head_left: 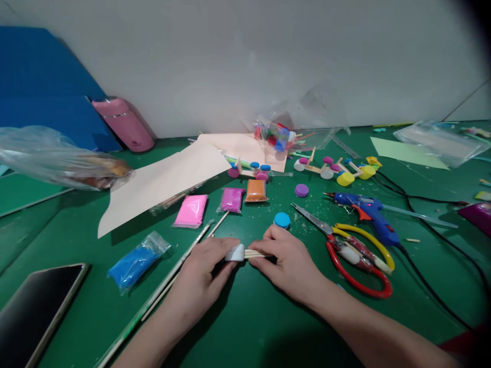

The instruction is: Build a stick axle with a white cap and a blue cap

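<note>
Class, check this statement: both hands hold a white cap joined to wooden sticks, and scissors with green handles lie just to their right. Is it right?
Only the colour is wrong. In the head view the left hand and right hand do hold the white cap and wooden sticks, but the scissors to their right have red and yellow handles.

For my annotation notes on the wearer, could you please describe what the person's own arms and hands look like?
No sleeve shows on either arm as far as the frame reaches. The left hand and right hand wear no gloves, and no ring, watch or bracelet shows. A scrap of red by the right elbow may be clothing; I cannot tell.
</note>
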`<state>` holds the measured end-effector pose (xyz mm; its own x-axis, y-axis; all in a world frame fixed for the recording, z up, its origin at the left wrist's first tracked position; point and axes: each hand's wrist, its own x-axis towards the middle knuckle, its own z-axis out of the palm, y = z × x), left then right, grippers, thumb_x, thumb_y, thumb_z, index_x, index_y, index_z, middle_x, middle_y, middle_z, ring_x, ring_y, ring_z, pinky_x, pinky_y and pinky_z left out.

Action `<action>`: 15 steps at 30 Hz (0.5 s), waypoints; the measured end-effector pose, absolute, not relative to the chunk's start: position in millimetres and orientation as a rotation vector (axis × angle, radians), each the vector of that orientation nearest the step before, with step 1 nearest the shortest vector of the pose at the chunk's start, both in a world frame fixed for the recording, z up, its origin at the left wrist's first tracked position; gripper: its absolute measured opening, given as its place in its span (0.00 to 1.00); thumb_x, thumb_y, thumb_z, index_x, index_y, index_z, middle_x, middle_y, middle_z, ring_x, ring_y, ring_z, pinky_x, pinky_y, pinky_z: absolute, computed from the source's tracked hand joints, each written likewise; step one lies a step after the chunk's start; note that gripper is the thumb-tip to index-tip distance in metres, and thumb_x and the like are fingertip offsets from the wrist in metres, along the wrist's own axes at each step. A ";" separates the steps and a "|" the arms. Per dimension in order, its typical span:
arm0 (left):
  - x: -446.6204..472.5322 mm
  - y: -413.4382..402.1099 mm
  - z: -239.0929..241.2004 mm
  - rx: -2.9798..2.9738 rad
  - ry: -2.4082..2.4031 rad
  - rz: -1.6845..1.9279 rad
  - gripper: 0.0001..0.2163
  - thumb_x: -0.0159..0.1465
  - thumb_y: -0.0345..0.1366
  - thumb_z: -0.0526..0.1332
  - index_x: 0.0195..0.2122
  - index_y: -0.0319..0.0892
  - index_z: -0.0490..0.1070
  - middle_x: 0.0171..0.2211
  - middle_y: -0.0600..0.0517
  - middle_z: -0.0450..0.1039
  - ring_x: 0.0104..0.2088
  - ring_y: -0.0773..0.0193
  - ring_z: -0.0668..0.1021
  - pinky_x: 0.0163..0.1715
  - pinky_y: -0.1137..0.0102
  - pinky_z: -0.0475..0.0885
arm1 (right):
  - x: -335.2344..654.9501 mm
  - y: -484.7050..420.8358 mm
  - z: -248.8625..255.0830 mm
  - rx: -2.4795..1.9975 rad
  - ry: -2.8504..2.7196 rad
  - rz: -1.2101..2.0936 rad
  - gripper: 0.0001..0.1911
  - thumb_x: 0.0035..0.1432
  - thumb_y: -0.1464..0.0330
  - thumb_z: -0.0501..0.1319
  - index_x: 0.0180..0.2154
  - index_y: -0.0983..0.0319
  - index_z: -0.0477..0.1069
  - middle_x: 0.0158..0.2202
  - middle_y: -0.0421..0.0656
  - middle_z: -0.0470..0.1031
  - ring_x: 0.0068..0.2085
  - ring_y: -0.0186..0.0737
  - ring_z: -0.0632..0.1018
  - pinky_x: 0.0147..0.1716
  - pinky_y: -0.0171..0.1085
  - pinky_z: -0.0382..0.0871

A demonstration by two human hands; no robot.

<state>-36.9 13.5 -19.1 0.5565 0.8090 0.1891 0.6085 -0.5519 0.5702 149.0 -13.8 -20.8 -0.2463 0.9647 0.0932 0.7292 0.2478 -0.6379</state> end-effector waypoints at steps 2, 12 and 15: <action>-36.8 13.5 -18.8 2.347 1.147 0.613 0.11 0.58 0.33 0.55 0.41 0.45 0.70 0.41 0.49 0.75 0.41 0.59 0.74 0.42 0.65 0.69 | 148.8 -13.6 -20.7 -1.537 -2.055 0.651 0.09 0.57 0.65 0.55 0.36 0.56 0.74 0.30 0.40 0.64 0.34 0.36 0.67 0.30 0.33 0.58; -36.6 13.5 -19.7 2.354 1.147 0.614 0.11 0.58 0.32 0.55 0.42 0.44 0.69 0.41 0.49 0.74 0.41 0.60 0.74 0.42 0.66 0.68 | 149.3 -13.7 -21.8 -1.536 -2.056 0.660 0.09 0.57 0.65 0.55 0.36 0.57 0.74 0.30 0.40 0.63 0.34 0.36 0.66 0.30 0.33 0.58; -36.6 13.1 -18.8 2.347 1.141 0.615 0.10 0.58 0.32 0.55 0.41 0.43 0.69 0.40 0.50 0.74 0.41 0.60 0.74 0.42 0.67 0.68 | 149.3 -13.7 -21.5 -1.540 -2.057 0.662 0.09 0.57 0.65 0.55 0.36 0.57 0.74 0.30 0.40 0.63 0.34 0.36 0.66 0.30 0.33 0.58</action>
<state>-36.6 13.1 -18.8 0.5568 0.8083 0.1915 0.6042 -0.5523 0.5744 149.3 -13.7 -21.5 -0.2491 0.9642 0.0910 0.7300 0.2487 -0.6365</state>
